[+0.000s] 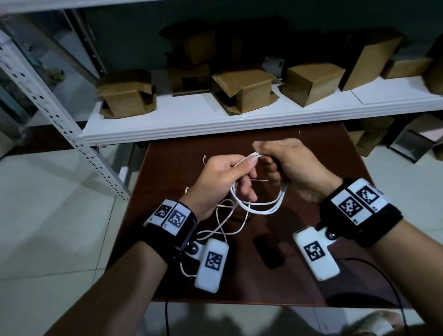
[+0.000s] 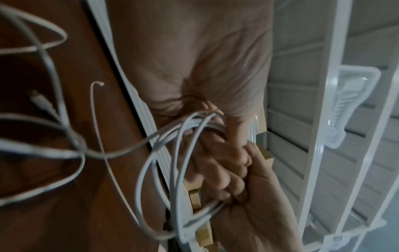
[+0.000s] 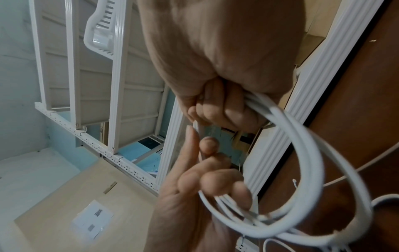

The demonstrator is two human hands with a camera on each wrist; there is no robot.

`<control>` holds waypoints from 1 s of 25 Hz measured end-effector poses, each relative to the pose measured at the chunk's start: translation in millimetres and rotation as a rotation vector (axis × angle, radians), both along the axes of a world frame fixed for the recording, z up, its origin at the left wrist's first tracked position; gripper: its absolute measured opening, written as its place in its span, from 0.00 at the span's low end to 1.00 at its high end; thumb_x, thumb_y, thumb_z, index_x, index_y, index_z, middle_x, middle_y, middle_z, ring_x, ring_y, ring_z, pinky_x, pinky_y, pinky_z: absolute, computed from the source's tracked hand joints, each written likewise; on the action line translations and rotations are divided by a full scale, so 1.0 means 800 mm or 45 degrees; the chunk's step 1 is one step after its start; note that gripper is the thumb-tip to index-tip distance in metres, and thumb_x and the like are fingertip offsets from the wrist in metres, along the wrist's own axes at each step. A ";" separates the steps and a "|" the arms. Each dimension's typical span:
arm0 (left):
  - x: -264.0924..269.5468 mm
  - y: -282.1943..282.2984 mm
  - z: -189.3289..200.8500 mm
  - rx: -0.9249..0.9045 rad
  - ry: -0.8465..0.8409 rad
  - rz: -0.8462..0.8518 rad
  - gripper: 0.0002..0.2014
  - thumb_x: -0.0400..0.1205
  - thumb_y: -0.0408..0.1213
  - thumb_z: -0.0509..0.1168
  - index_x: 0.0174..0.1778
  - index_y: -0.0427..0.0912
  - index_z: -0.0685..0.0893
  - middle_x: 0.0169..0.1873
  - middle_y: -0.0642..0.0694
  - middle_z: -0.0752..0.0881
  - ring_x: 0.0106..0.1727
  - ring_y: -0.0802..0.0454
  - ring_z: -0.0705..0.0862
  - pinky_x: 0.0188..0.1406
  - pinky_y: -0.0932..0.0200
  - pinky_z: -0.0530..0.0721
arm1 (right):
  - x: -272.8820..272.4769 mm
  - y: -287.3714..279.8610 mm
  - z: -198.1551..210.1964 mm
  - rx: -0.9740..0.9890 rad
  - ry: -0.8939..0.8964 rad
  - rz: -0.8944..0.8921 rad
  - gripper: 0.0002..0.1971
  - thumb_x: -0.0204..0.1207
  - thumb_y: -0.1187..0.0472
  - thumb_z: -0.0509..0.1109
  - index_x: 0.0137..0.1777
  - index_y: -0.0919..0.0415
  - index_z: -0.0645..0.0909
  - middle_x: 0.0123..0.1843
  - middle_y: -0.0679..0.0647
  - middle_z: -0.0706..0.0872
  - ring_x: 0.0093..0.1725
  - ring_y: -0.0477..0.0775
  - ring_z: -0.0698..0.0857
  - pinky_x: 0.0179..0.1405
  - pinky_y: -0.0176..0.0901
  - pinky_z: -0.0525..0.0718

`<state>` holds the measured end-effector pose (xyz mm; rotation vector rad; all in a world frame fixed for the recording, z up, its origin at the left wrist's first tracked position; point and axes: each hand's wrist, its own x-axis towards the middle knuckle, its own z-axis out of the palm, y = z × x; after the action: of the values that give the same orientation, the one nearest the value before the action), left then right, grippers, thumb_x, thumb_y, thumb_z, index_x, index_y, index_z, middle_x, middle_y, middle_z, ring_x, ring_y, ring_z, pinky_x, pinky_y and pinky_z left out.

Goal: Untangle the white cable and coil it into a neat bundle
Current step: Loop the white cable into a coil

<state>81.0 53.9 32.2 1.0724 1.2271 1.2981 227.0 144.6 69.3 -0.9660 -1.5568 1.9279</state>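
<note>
Above the brown table (image 1: 163,177) both hands hold the white cable (image 1: 260,208), part of it gathered into several loops that hang between them. My left hand (image 1: 232,172) pinches the top of the loops between thumb and forefinger. My right hand (image 1: 269,161) is curled round the same strands just to the right. The loose rest of the cable (image 1: 224,221) trails tangled toward my left wrist. In the left wrist view the loops (image 2: 172,170) run into the right hand (image 2: 237,179), and a connector (image 2: 38,100) lies blurred on the table. The right wrist view shows the loops (image 3: 313,153) leaving my curled right fingers (image 3: 226,109).
A thin white tie (image 1: 204,158) sticks up behind my left hand. A flat black object (image 1: 269,252) lies on the table near me. A white shelf (image 1: 238,122) with several cardboard boxes (image 1: 243,90) stands just beyond. More boxes (image 1: 420,138) sit on the floor at right.
</note>
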 end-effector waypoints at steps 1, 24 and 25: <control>0.003 -0.001 -0.001 0.000 -0.090 0.020 0.17 0.92 0.44 0.62 0.40 0.39 0.80 0.20 0.48 0.73 0.20 0.54 0.76 0.30 0.56 0.80 | 0.001 0.002 0.000 -0.020 0.033 -0.035 0.24 0.87 0.57 0.68 0.28 0.57 0.69 0.23 0.51 0.63 0.20 0.45 0.58 0.20 0.35 0.55; 0.003 0.000 -0.002 -0.111 0.302 0.004 0.22 0.90 0.41 0.65 0.29 0.39 0.75 0.22 0.48 0.65 0.18 0.58 0.58 0.15 0.65 0.55 | 0.022 0.009 -0.006 0.299 -0.377 0.668 0.11 0.74 0.63 0.74 0.34 0.70 0.85 0.25 0.64 0.80 0.25 0.55 0.83 0.34 0.47 0.75; 0.007 0.000 -0.005 -0.110 0.415 -0.010 0.23 0.90 0.40 0.66 0.29 0.35 0.77 0.20 0.47 0.67 0.18 0.58 0.61 0.16 0.64 0.57 | 0.020 0.003 -0.007 0.376 -0.500 0.710 0.13 0.74 0.63 0.74 0.28 0.65 0.82 0.23 0.61 0.78 0.23 0.53 0.77 0.32 0.46 0.71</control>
<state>86.3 53.8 28.1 1.2578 1.5036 1.0806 242.9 147.3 63.4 -0.8781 -2.4723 1.8262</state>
